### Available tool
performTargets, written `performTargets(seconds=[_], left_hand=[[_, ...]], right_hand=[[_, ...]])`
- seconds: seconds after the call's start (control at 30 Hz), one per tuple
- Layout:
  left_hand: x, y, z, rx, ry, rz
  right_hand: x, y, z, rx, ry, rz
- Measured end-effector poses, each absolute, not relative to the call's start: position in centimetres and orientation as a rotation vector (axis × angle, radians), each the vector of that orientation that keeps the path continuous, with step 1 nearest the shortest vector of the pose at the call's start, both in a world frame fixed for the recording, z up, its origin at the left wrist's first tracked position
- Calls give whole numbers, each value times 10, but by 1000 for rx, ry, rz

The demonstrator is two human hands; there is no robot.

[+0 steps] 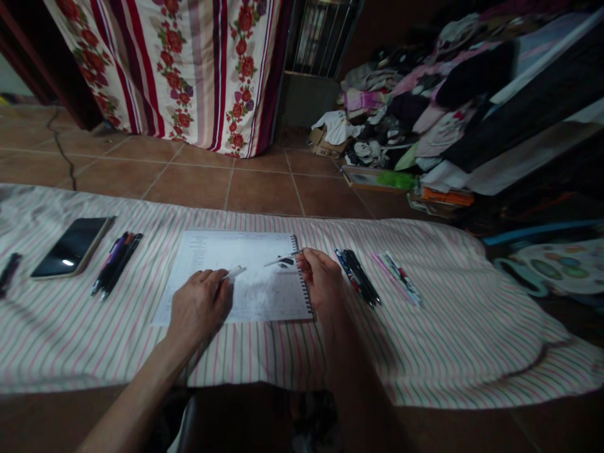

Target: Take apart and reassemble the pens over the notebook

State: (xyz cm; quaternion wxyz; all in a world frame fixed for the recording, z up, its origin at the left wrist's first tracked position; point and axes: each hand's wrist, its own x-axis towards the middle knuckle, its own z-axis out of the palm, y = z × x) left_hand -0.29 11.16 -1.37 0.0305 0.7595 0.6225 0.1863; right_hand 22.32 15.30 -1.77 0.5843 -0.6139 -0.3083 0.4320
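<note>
My left hand [201, 299] is closed over the lower left of a spiral notebook [255, 302], holding a clear pen barrel [237, 271] that pokes out past the fingertips. My right hand [321, 274], at the notebook's spiral edge, pinches a thin pen refill [278, 259] that points left over the page. The two pieces are apart. On the page, just under the refill, lie small black pen parts [284, 265], too small to name exactly. Faint pencil-like marks cover part of the sheet.
Right of the notebook lie several dark pens [359, 277] and some pink and white pens [399, 277]. To the left are more pens [116, 264], a phone [70, 247] and a dark object [9, 274]. A striped cloth [472, 327] covers the surface. Clothes [415, 107] are piled behind.
</note>
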Motion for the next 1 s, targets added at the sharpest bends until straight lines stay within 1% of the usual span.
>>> performTargets(seconds=[0.17, 0.3, 0.43, 1.0], left_hand=[[-1, 112, -14, 2338, 1987, 588], [4, 111, -12, 2326, 2000, 585], [6, 110, -9, 2317, 2002, 556], [14, 111, -12, 2337, 1905, 581]], right_hand=[[193, 147, -8, -1424, -724, 1115], [178, 146, -11, -1381, -810, 1171], [175, 145, -15, -1442, -865, 1212], [186, 142, -7, -1721, -1162, 1172]])
